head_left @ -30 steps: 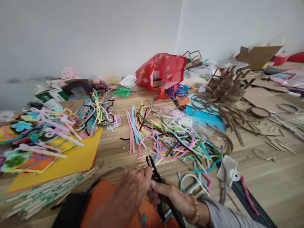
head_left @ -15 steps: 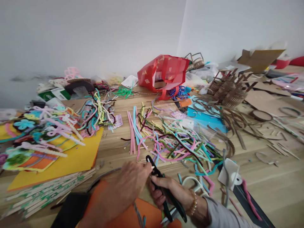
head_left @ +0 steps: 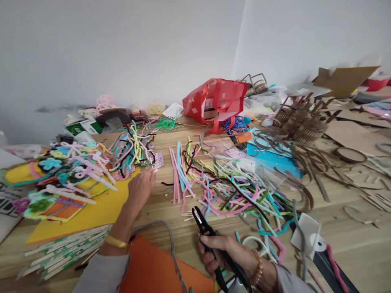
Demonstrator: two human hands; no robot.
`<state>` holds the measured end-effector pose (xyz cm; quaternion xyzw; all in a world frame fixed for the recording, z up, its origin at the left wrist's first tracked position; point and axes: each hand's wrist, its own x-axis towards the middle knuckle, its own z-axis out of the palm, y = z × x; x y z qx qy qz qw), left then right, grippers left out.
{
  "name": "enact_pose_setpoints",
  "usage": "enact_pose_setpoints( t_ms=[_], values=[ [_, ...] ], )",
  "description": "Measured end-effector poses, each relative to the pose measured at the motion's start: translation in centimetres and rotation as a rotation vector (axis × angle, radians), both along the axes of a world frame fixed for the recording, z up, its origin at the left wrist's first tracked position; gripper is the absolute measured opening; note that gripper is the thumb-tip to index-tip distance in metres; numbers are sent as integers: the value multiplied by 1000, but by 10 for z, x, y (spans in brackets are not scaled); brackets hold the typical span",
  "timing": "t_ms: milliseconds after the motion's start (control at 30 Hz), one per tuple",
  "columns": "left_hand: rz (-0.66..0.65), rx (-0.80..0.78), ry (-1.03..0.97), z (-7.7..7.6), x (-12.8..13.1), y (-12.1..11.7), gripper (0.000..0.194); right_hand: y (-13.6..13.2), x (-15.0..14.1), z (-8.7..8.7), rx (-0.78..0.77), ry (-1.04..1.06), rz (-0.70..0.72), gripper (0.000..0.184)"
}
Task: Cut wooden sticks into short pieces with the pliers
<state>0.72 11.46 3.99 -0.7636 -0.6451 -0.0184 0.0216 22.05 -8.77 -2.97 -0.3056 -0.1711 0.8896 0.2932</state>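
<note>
My right hand [head_left: 227, 254] is wrapped around black-handled pliers [head_left: 203, 224], whose notched jaws point up and away over the table. Farther left, my left hand [head_left: 142, 189] reaches out over the edge of the yellow sheet [head_left: 119, 203]. Its fingertips are pinched together, with a tiny pale bit at their ends too small to name. Beyond them lies a small purple printed card [head_left: 158, 160]. A few short pale stick pieces [head_left: 187, 214] rest just past the plier jaws. Below, a grey fuzzy stem [head_left: 172, 244] curves over an orange sheet [head_left: 152, 268].
Mixed pipe cleaners [head_left: 232, 187] cover the middle. Finished fuzzy flowers [head_left: 50, 164] are at left, above green-and-white wrapped sticks [head_left: 67, 248]. A red bag [head_left: 198, 101] stands at the back, small woven baskets [head_left: 308, 126] at right. A white tape roll [head_left: 255, 243] lies near my right hand.
My left hand has left the plier jaws and moved left and forward, toward the yellow sheet's edge. My right hand still holds the pliers in about the same place. The view has shifted slightly.
</note>
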Motion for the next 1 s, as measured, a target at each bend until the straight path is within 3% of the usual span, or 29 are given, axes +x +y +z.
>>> enact_pose_setpoints(
  t_ms=[300,600,767,933,1000],
  values=[
    [140,-14,-25,-33,0,49,37,1,-1,7,32,7,16,45],
    [108,-97,-192,-36,-8,54,30,1,-1,2,36,-4,34,47],
    [-44,-330,-437,-22,-16,30,24,1,0,-2,13,28,52,44],
    [-183,-645,-734,-7,-11,-25,35,0,1,-7,13,81,38,42],
    [-162,-892,-1066,-5,-7,-51,37,0,2,-6,22,117,20,41]
  ],
)
